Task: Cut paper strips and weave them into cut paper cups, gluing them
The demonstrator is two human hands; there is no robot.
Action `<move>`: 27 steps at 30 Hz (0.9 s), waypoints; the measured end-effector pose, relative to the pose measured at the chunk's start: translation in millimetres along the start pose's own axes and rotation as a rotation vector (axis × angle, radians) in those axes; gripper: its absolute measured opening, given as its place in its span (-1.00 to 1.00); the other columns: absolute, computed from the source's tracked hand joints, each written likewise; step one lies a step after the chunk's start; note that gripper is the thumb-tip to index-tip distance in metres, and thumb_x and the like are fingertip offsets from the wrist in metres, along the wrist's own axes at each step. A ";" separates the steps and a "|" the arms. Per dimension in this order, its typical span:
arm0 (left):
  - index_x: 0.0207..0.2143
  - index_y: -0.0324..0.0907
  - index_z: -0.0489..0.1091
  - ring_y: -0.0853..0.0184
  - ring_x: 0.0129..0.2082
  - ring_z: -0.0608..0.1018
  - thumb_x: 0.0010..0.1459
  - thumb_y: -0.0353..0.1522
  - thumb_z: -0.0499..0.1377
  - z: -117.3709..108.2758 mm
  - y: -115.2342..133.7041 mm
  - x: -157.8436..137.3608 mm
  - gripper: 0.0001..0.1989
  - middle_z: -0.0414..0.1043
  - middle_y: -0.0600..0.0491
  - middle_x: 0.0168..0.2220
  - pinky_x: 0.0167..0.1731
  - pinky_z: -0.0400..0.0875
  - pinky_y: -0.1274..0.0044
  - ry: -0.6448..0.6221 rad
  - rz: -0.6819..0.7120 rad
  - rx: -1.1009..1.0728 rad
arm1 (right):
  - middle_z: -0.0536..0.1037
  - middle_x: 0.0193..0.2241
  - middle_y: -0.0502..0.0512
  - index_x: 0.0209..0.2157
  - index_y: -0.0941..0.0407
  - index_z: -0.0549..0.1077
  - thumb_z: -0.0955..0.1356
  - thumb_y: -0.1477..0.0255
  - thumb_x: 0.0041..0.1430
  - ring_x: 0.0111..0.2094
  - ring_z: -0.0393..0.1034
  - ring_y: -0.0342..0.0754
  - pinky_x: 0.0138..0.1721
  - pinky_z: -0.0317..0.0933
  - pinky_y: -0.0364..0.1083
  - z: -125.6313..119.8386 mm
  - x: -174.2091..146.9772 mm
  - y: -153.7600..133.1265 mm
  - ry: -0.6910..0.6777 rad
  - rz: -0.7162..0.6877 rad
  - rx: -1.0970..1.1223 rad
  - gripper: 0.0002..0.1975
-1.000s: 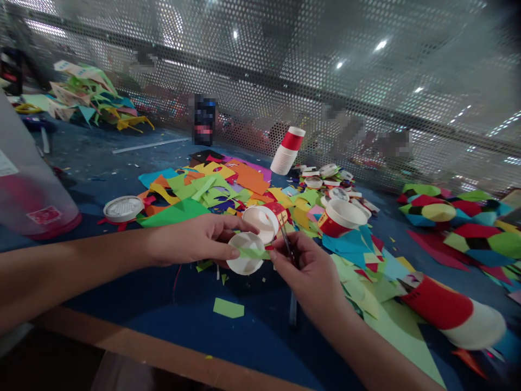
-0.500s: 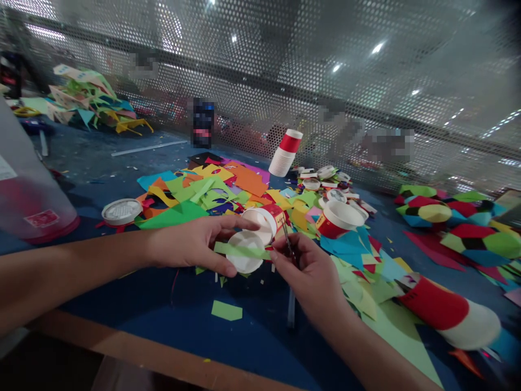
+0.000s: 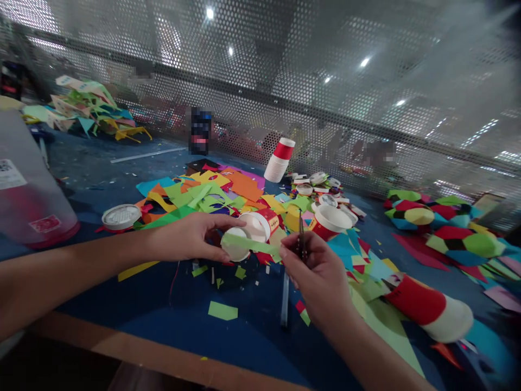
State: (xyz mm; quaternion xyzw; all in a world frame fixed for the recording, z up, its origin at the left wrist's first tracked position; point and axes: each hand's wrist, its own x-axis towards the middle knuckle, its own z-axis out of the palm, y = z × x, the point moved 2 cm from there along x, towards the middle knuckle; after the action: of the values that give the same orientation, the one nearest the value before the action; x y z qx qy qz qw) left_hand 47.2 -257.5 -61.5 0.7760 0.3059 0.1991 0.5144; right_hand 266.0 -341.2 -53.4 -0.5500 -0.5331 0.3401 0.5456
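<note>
My left hand [image 3: 199, 236] pinches a small white round cup piece [image 3: 235, 251], its rim between thumb and fingers. A light green paper strip [image 3: 256, 246] crosses the front of this piece. The strip's right end is pinched between thumb and finger of my right hand [image 3: 315, 260]. That hand also carries a slim dark pointed tool [image 3: 302, 239], tip up; whether it is scissors or tweezers I cannot tell. Just behind the round piece, a red and white paper cup [image 3: 266, 224] lies on its side, mouth toward me.
Coloured paper scraps [image 3: 211, 190] are heaped beyond my hands. A tilted cup stack [image 3: 280, 160] stands behind them. Another paper cup [image 3: 331, 218] and a lying cup [image 3: 431, 309] are to the right. A translucent jug [image 3: 36, 184] stands at left, near a round lid-like piece [image 3: 121, 216].
My right hand has moved slightly right and up, drawing the green strip out past the round piece. The dark tool now points straighter up. The whole view has shifted a little.
</note>
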 end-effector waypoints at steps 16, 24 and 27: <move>-0.41 -0.19 0.49 0.46 -0.49 0.46 -0.05 -0.31 0.39 12.8 15.9 -4.3 -0.81 0.50 0.14 -0.48 -0.45 0.33 0.65 0.391 0.017 -0.457 | 0.34 -0.58 -0.15 -0.40 0.09 0.37 0.47 0.32 -0.03 -0.70 0.12 -0.26 -0.71 0.01 -0.21 17.8 -3.5 5.7 -0.116 0.074 0.109 -0.77; -0.34 -0.21 0.44 0.45 -0.41 0.44 0.03 -0.30 0.31 21.0 27.3 -7.3 -0.81 0.45 0.13 -0.43 -0.39 0.32 0.63 0.332 0.073 -0.337 | 0.38 -0.48 -0.09 -0.23 0.13 0.44 0.42 0.15 0.10 -0.65 0.05 -0.27 -0.63 -0.04 -0.17 27.1 -11.4 -0.5 -0.328 0.103 0.148 -0.66; -0.22 -0.18 0.32 0.46 -0.49 0.41 -0.03 -0.35 0.35 26.1 31.2 -9.0 -0.66 0.37 0.22 -0.51 -0.47 0.30 0.62 0.322 0.077 -0.382 | 0.35 -0.46 -0.08 -0.21 0.14 0.45 0.38 0.09 0.17 -0.64 0.04 -0.27 -0.61 -0.07 -0.17 32.4 -17.0 -3.9 -0.419 0.072 0.190 -0.61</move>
State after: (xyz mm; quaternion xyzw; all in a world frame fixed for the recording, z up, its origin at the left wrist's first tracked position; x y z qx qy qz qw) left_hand 65.4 -290.0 -43.0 0.6343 0.3109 0.3937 0.5883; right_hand 230.8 -350.5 -58.8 -0.4320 -0.5803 0.5150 0.4598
